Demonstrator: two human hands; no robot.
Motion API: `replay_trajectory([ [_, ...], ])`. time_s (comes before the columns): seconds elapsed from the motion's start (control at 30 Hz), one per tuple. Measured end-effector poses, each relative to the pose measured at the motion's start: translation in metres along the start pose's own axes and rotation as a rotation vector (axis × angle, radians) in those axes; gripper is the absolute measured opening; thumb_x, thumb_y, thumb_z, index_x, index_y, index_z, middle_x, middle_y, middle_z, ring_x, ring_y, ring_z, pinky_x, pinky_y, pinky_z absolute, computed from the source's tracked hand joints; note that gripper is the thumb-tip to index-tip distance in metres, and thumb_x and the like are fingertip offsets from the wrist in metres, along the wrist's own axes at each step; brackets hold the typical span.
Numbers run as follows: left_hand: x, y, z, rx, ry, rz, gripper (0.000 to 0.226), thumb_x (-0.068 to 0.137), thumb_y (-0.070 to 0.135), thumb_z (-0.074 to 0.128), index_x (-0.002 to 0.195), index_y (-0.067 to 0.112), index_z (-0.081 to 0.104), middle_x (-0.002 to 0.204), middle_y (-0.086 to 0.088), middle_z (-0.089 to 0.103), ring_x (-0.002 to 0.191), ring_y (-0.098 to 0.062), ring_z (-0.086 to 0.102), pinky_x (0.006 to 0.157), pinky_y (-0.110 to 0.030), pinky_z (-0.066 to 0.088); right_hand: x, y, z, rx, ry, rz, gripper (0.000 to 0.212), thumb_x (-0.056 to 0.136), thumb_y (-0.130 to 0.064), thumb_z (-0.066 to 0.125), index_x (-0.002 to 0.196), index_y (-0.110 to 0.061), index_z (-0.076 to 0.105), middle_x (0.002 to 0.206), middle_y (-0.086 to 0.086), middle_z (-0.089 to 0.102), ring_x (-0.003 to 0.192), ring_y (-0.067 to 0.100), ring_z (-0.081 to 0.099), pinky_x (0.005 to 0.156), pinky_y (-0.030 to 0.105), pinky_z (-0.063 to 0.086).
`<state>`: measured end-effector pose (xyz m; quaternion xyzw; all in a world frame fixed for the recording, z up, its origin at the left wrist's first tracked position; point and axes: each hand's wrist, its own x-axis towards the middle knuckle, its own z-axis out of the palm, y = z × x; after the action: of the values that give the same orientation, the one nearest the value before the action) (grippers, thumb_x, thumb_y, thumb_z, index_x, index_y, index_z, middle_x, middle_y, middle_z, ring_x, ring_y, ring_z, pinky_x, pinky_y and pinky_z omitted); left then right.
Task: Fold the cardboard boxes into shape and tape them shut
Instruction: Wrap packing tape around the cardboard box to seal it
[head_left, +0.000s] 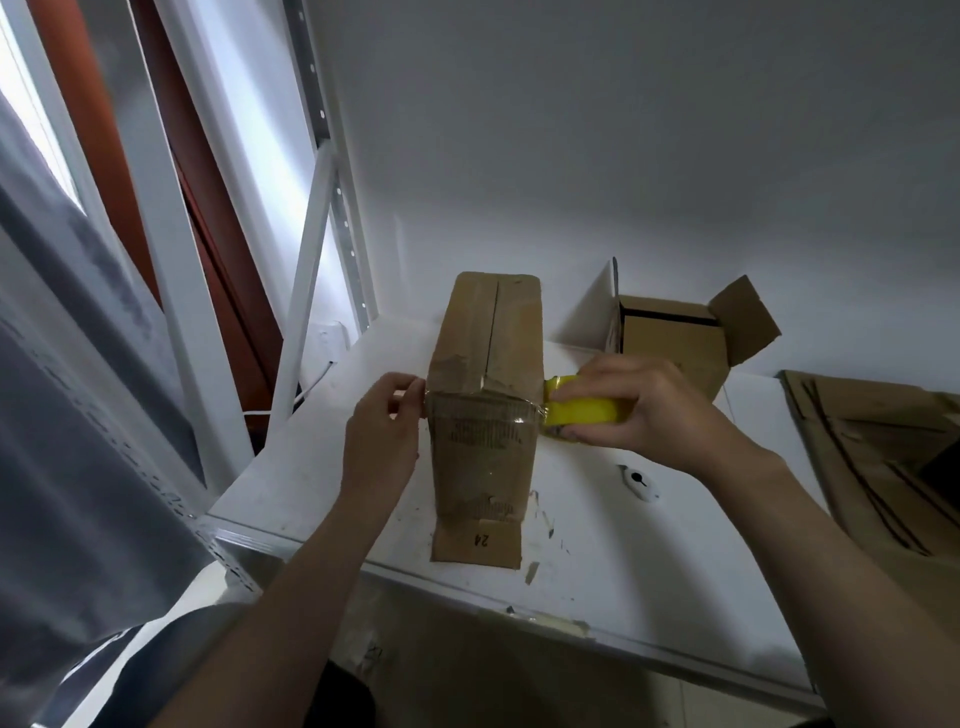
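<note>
Cardboard box (485, 364), tall and narrow, stands upright on the white table (649, 582), with a slit running down the middle of its top face. One small flap at its foot lies flat on the table toward the person, marked "24".

A strip of clear tape (483, 418) is stretched across the near face just under the top edge, from one side of the box to the other. The left hand (384, 431) is at the box's left edge, fingers curled, thumb and fingertips pinching the loose end of the strip against that corner. The right hand (644, 410) is just off the box's right edge, fingers wrapped over a yellow tape roll (587, 413) and thumb underneath, gripping it firmly. The strip runs straight from the roll onto the box, so the box sits squarely between the two hands.

On the table below the right wrist lies a small white cutter (640, 484). Behind the right hand stands an open box (675, 345) with its flaps up. Flattened cardboard (883, 457) lies at the table's right end, and a white shelf frame (311, 249) rises at the left.
</note>
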<state>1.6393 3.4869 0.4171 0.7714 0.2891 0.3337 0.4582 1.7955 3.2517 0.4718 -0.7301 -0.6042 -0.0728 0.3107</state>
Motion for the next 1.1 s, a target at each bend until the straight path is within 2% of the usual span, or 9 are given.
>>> replay_trajectory([
  [0.1,0.007,-0.005,0.008,0.168,0.009,0.120,0.009,0.107,0.030,0.043,0.113,0.032,0.049,0.081,0.015,0.061,0.067,-0.008,0.061,0.061,-0.014,0.045,0.004,0.003,0.006,-0.005,0.037,0.003,0.035,0.077,-0.029,0.086,0.110,-0.021,0.078,0.104,-0.001,0.071,0.092,0.012,0.066,0.077,0.022,0.052],
  [0.23,0.026,-0.009,0.014,0.245,-0.077,0.103,0.023,0.108,0.039,0.034,0.130,0.035,0.043,0.075,0.004,0.061,0.060,-0.018,0.061,0.054,-0.027,0.049,0.007,0.009,0.010,-0.007,0.062,0.018,0.036,0.078,-0.033,0.081,0.111,-0.019,0.078,0.104,0.002,0.071,0.092,0.014,0.066,0.077,0.022,0.053],
  [0.33,0.035,-0.014,0.017,0.171,-0.196,-0.056,0.024,0.108,0.048,0.027,0.105,0.037,0.049,0.088,0.009,0.062,0.087,-0.021,0.065,0.087,-0.045,0.056,0.007,0.014,0.011,0.012,0.079,0.032,0.035,0.078,-0.032,0.081,0.110,-0.019,0.078,0.104,0.002,0.070,0.092,0.015,0.066,0.076,0.026,0.053],
  [0.37,0.035,-0.015,0.018,0.150,-0.180,-0.071,0.029,0.108,0.047,0.028,0.094,0.036,0.051,0.087,0.010,0.062,0.087,-0.018,0.064,0.089,-0.045,0.054,0.008,0.015,0.012,0.010,0.082,0.025,0.035,0.078,-0.032,0.082,0.110,-0.018,0.078,0.103,0.002,0.070,0.092,0.015,0.066,0.076,0.026,0.053],
  [0.53,0.033,-0.016,0.022,0.271,-0.055,-0.108,0.042,0.106,0.051,0.031,0.071,0.035,0.049,0.073,0.014,0.056,0.072,-0.004,0.054,0.065,-0.024,0.037,0.010,0.020,0.010,0.024,0.058,0.017,0.039,0.077,-0.035,0.081,0.112,-0.018,0.077,0.106,0.002,0.071,0.095,0.011,0.065,0.079,0.020,0.053],
  [0.67,0.029,-0.015,0.021,0.394,-0.021,-0.078,0.044,0.104,0.053,0.032,0.068,0.033,0.049,0.072,0.012,0.054,0.068,-0.006,0.052,0.071,-0.027,0.038,0.007,0.021,0.010,0.018,0.073,0.035,0.039,0.076,-0.034,0.080,0.112,-0.020,0.077,0.106,0.000,0.071,0.096,0.009,0.064,0.080,0.012,0.050],
  [0.87,0.039,0.001,0.002,0.076,0.073,-0.071,0.033,0.107,0.042,0.041,0.092,0.027,0.068,0.095,0.008,0.069,0.087,-0.013,0.066,0.082,-0.033,0.050,0.009,0.019,0.009,0.034,0.069,0.025,0.039,0.078,-0.040,0.076,0.112,-0.020,0.076,0.104,-0.001,0.071,0.094,0.007,0.062,0.078,0.012,0.050],
  [1.0,0.040,0.009,-0.004,-0.173,-0.033,-0.164,0.023,0.104,0.035,0.051,0.090,0.029,0.069,0.094,0.007,0.071,0.085,-0.012,0.069,0.068,-0.027,0.051,0.009,0.018,0.010,0.021,0.065,0.025,0.042,0.080,-0.045,0.072,0.113,-0.020,0.076,0.105,-0.001,0.071,0.095,0.007,0.062,0.078,0.011,0.049],
  [1.1,0.039,0.008,0.004,-0.083,-0.140,-0.162,0.020,0.103,0.035,0.053,0.088,0.029,0.066,0.092,0.006,0.072,0.085,-0.012,0.069,0.070,-0.030,0.053,0.009,0.019,0.011,0.019,0.064,0.027,0.042,0.080,-0.044,0.073,0.114,-0.021,0.076,0.106,-0.002,0.070,0.095,0.006,0.061,0.079,0.008,0.047],
])
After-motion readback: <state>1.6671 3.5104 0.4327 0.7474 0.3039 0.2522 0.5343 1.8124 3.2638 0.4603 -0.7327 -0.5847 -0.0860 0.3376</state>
